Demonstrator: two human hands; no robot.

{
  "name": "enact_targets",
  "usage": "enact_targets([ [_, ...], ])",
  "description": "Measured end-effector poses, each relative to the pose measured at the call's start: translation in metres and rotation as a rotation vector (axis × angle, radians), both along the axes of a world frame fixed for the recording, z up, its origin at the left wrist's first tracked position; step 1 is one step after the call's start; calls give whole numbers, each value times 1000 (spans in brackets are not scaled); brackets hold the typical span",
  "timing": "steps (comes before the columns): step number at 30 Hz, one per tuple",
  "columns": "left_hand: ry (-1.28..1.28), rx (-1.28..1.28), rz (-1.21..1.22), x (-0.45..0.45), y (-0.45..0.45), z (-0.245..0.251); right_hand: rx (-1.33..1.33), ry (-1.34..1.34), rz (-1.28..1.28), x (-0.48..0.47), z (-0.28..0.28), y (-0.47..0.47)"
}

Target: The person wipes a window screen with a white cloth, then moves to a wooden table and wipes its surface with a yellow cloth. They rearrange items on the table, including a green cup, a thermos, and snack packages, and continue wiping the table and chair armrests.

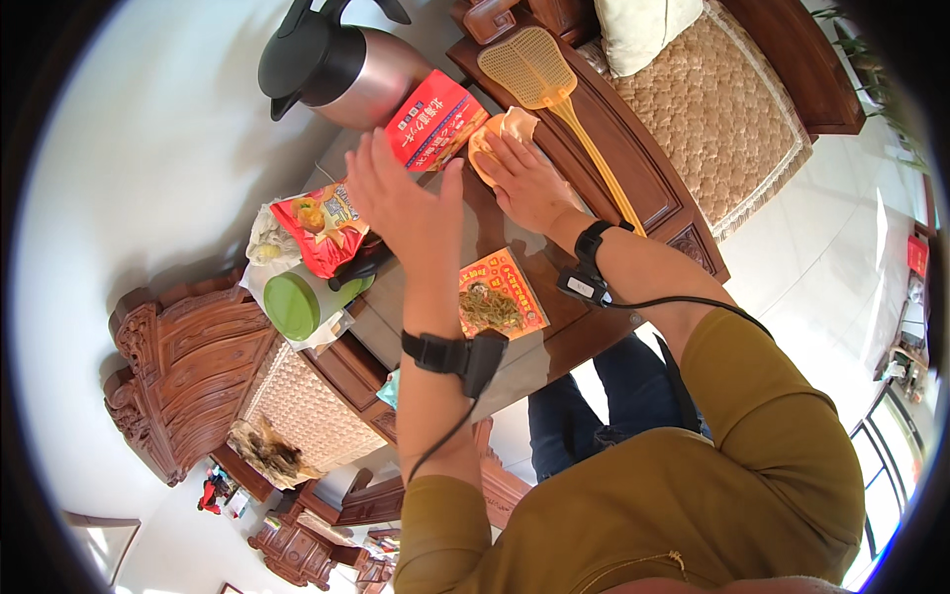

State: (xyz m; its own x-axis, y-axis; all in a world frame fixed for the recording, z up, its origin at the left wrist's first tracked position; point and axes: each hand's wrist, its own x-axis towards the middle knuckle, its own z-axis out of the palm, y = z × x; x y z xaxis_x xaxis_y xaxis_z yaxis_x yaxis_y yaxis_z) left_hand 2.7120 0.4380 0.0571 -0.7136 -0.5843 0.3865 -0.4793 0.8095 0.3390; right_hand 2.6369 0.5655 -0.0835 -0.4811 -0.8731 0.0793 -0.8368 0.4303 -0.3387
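Observation:
My right hand (531, 178) lies flat over a folded orange cloth (482, 160), pressing it on the tabletop (512, 223) near the wooden edge. Raised with the thumb apart from the fingers, my left hand (408, 197) holds nothing. Its fingertips overlap the near edge of a red cookie box (438, 122) with printed writing; whether they touch I cannot tell. Left of that hand is a red snack bag (323, 226), partly hidden by it. Between my forearms a red and yellow printed packet (501, 297) with a picture of food lies flat.
A steel and black vacuum jug (349, 70) stands behind the box. Along the right wooden edge lies a yellow fly swatter (553, 82). A green-lidded container (292, 306) and a crumpled plastic bag (271, 237) sit left. Carved wooden seats with quilted cushions (712, 111) flank the table.

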Motion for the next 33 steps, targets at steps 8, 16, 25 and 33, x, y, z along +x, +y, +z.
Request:
enact_targets([
  [8, -280, -2, -95, -21, -30, -8, 49, -12, -17, 1, -4, -2],
  [16, -157, 343, 315, 35, -13, 12, -8, -23, -22, 2, -3, 0],
  [25, -239, 124, 407, 54, -11, -8, -11, -24, -5, 1, -6, 0],
  [33, -320, -131, 355, 46, -1, 2, -38, -44, -12, 1, -3, 1],
])
